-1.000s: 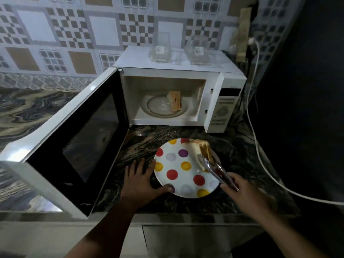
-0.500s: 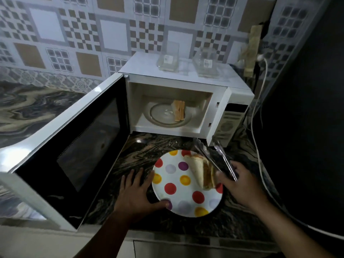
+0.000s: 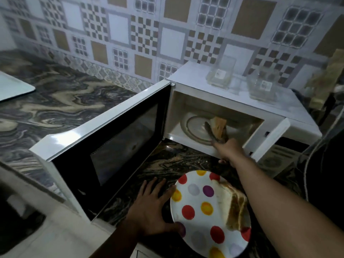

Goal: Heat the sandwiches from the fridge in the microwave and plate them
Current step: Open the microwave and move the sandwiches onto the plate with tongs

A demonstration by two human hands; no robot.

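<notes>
The white microwave point(image 3: 232, 94) stands open, its door point(image 3: 104, 146) swung out to the left. On its glass turntable point(image 3: 193, 127) lies a toasted sandwich point(image 3: 218, 127). My right hand point(image 3: 229, 149) reaches into the cavity, shut on metal tongs point(image 3: 210, 131) whose tips sit on either side of that sandwich. A white plate with coloured dots point(image 3: 197, 211) rests on the counter in front. One sandwich point(image 3: 232, 205) lies on its right side. My left hand point(image 3: 150, 209) lies flat on the counter, thumb on the plate's left rim.
Two clear glass containers point(image 3: 220, 77) point(image 3: 262, 86) sit on top of the microwave. A white cable point(image 3: 307, 164) runs down at the right beside a dark surface. The marbled counter point(image 3: 55, 108) stretches left, with a pale board point(image 3: 13, 86) at its far left edge.
My right hand left the plated sandwich and carried the tongs up into the microwave, around the second sandwich. My view swung left and closer. The left hand stayed at the plate.
</notes>
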